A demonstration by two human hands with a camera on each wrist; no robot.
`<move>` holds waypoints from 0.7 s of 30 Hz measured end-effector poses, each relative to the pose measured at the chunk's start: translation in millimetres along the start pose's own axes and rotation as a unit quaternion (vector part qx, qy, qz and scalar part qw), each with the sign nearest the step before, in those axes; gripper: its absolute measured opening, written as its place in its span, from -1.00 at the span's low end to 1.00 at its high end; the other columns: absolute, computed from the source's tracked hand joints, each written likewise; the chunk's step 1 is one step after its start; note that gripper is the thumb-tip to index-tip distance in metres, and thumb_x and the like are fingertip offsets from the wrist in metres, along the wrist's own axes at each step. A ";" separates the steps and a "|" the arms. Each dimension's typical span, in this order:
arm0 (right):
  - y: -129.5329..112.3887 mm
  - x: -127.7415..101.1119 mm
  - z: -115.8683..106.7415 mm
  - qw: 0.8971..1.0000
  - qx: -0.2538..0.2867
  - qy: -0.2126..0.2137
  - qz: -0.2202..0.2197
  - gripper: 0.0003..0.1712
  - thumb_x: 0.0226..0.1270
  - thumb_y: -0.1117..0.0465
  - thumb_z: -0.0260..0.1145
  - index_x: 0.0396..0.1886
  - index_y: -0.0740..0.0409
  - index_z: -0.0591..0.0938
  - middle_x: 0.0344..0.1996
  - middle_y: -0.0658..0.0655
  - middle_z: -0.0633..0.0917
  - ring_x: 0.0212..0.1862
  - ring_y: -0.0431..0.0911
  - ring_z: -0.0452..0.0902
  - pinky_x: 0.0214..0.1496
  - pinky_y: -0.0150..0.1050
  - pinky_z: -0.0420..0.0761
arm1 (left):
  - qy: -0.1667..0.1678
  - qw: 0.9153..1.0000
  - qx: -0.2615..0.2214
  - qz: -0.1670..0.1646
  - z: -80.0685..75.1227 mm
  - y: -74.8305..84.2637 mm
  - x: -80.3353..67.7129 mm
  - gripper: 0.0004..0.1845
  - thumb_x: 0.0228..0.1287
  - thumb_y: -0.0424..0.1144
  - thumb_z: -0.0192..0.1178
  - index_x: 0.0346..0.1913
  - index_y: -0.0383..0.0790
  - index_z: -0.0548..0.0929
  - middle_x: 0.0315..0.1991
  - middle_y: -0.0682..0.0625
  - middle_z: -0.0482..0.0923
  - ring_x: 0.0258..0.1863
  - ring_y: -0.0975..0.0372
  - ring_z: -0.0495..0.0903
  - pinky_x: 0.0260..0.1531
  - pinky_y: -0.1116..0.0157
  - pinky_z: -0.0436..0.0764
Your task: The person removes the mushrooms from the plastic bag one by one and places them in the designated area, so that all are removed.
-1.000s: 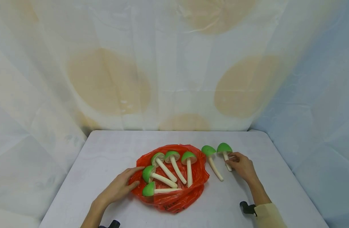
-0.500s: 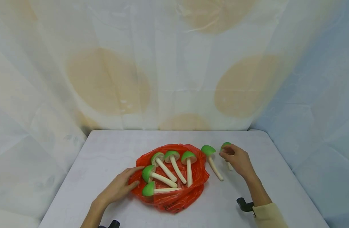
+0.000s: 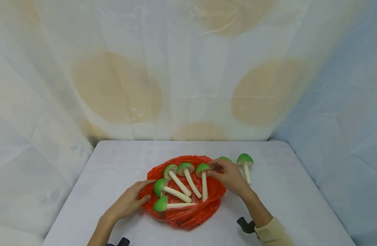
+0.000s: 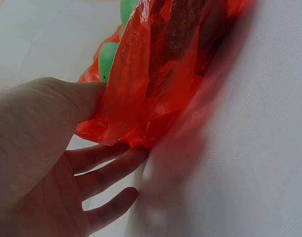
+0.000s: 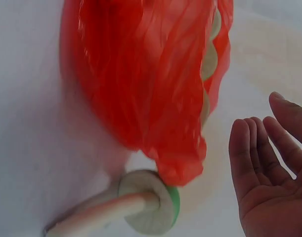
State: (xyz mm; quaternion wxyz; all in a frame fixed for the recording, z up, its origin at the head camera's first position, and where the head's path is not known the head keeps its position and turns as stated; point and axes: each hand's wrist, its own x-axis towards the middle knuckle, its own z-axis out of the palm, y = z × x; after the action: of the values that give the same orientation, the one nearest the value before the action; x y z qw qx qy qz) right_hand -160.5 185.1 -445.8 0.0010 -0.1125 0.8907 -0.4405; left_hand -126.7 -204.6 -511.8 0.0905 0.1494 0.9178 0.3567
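The person's left hand (image 3: 129, 201) holds the left rim of the open red bag (image 3: 192, 218) on the white table (image 3: 123, 155), its thumb and fingers on either side of the plastic. Inside the bag lie five green-capped mushrooms (image 3: 179, 183), all stems pointing roughly inward or toward the person. The right hand (image 3: 230, 177), holding nothing, its fingers gently bent and thumb apart, hangs over the bag's right edge, partly hiding one loose mushroom (image 3: 226, 159); another mushroom (image 3: 245, 164) lies just beside it, farther right.
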 end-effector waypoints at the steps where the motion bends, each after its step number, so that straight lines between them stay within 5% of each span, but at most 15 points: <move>1: -2.7 0.1 3.3 1.000 0.002 -0.006 -0.001 -0.61 0.25 0.09 0.51 0.04 0.09 0.69 -0.24 -0.06 0.71 -0.17 -0.12 0.61 -0.11 -0.24 0.71 | 0.000 1.000 0.000 -0.001 0.0 0.0 -0.2 -0.40 0.37 -0.17 0.31 0.41 0.26 0.43 0.27 0.12 0.49 0.28 0.10 0.48 0.24 -0.09 0.49; 21: 15.0 0.9 32.7 0.995 -0.074 -0.040 0.053 -0.77 0.22 0.15 0.51 -0.16 0.05 0.69 -0.46 -0.08 0.61 -0.35 -0.15 0.50 -0.36 -0.31 0.58 | 0.000 1.000 -0.002 -0.007 -0.4 2.4 -0.9 -0.40 0.37 -0.16 0.31 0.41 0.29 0.43 0.26 0.11 0.50 0.27 0.10 0.48 0.24 -0.10 0.49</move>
State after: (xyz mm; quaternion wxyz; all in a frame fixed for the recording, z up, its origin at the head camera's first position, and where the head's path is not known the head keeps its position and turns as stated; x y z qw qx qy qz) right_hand -161.1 168.0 -477.5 0.0514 -0.0818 0.9250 -0.3676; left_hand -125.5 -203.5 -509.8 0.0933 0.1424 0.9180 0.3581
